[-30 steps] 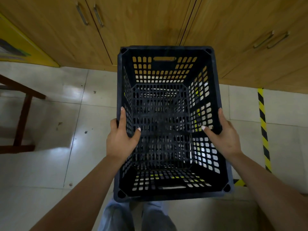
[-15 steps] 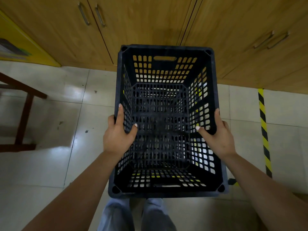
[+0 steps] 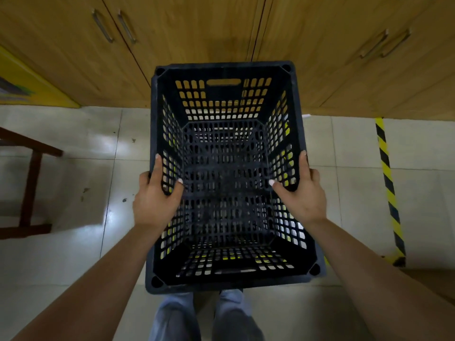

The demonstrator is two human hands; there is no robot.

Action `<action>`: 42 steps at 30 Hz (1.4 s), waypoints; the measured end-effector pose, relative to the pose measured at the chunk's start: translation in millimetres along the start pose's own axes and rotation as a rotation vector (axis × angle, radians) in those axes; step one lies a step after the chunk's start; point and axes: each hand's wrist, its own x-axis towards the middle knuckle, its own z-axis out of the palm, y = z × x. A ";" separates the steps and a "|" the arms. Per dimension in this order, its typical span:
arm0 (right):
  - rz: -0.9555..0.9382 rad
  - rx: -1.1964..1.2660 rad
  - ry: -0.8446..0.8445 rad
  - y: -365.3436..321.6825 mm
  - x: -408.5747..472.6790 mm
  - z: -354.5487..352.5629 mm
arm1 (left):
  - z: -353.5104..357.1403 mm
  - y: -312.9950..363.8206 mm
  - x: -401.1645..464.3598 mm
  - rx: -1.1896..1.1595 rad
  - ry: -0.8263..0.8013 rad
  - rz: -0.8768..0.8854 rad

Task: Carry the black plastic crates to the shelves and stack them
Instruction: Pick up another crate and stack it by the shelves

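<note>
The left hand (image 3: 155, 200) was clamped on the crate (image 3: 226, 173) at its left rim, thumb hooked inside; the crate hung empty and level over the floor (image 3: 73, 242), in front of the wooden cupboards (image 3: 197, 33); the right hand (image 3: 304, 195) gripped the right rim the same way. I'd say keep it level and close to the body while walking; compared with a second back, the crate looked squarer on and the cupboards a bit nearer.
</note>
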 end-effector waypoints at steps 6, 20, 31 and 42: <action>-0.010 0.014 0.027 -0.7 1.0 4.6 | -4.7 -4.4 4.3 0.027 -0.046 -0.009; 0.029 0.039 0.064 -6.6 -0.5 0.4 | -9.3 3.2 0.3 -0.051 -0.131 0.014; 0.094 0.142 0.182 -16.9 -8.2 8.4 | -25.0 1.3 9.7 -0.179 -0.222 -0.017; 0.127 0.050 0.035 -25.0 -9.7 4.8 | -21.4 -3.3 12.4 -0.157 -0.270 0.004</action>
